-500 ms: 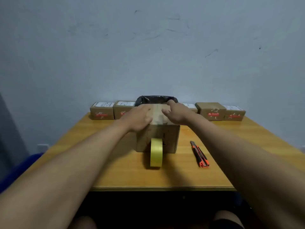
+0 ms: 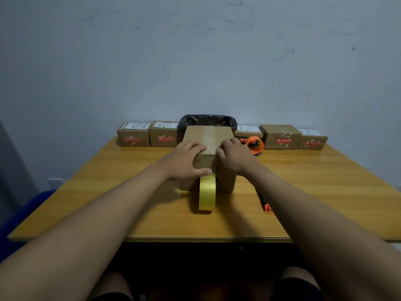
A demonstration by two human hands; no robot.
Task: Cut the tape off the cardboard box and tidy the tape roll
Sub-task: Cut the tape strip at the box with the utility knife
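A brown cardboard box stands mid-table with a tape strip running along its top seam. A yellow tape roll stands on edge against the box's front face, and its strip runs up the front. My left hand grips the box's near top edge on the left, thumb lying across the front above the roll. My right hand curls over the near top edge on the right. An orange and black utility knife lies to the right of the box, mostly hidden under my right forearm.
A black bag-lined bin sits right behind the box. Several small labelled cartons line the wall. An orange tape dispenser rests at the back right. The wooden table ends near my knees.
Both hands slid from the middle of the box top toward its near edge. My right forearm now covers most of the knife. The orange dispenser has come into sight.
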